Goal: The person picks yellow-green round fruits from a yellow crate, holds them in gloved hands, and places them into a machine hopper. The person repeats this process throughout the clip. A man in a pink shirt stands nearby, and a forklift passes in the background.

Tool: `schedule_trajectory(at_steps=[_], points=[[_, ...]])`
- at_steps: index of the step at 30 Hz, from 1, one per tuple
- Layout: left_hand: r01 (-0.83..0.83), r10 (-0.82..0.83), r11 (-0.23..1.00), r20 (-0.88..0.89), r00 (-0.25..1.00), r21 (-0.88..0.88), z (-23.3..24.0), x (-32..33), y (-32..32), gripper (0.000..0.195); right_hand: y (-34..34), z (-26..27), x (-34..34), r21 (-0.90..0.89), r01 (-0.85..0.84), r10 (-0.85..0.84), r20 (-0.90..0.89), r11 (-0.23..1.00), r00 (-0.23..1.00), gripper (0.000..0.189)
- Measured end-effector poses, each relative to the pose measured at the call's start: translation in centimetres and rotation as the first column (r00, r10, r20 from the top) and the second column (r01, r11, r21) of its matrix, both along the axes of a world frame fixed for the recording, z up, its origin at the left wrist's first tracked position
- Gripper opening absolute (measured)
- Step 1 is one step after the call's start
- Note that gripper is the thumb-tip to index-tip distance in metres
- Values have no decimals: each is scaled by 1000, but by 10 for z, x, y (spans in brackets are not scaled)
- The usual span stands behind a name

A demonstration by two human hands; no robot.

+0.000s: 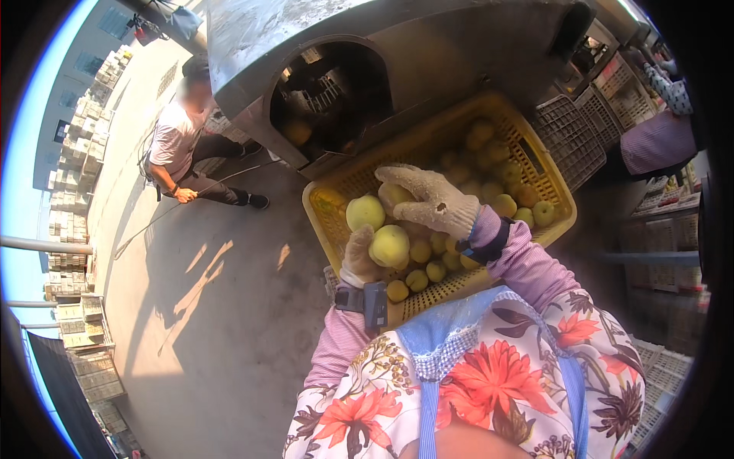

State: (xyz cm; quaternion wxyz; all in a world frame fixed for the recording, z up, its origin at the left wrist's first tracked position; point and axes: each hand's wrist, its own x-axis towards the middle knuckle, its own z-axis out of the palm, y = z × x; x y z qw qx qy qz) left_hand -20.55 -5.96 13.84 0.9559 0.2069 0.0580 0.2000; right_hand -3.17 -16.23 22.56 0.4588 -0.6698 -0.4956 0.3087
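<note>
Over a yellow plastic crate, both of my hands wear pale work gloves. My left hand is closed around round yellow-green fruits: one fruit sits at the palm side and a second fruit rests above the fingertips. Just to the right, my right hand has its thumb and fingers around another fruit; a small hole shows in that glove. Many similar fruits lie in the crate below, partly hidden by my hands and forearms.
A metal machine housing with an arched opening stands against the crate's far side. To the left, a person holds a long thin rod or cord. Stacked crates and another person's sleeve are at right.
</note>
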Motion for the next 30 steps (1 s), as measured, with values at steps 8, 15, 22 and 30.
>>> schedule_trajectory(at_steps=[8,15,22,30], points=[[-109,106,994,79,991,28,17,-15,-11,64,5,-2,-57,51,263,-249,-194,963,949,72],[-252,278,947,-118,953,196,1,-19,23,58,74,12,-36,171,351,-390,437,921,811,74],[-166,185,971,99,978,-173,-4,-33,42,57,160,7,7,372,184,-414,791,910,450,57],[-269,275,952,-20,961,149,-12,-16,48,53,157,89,11,-103,220,-112,614,970,781,63]])
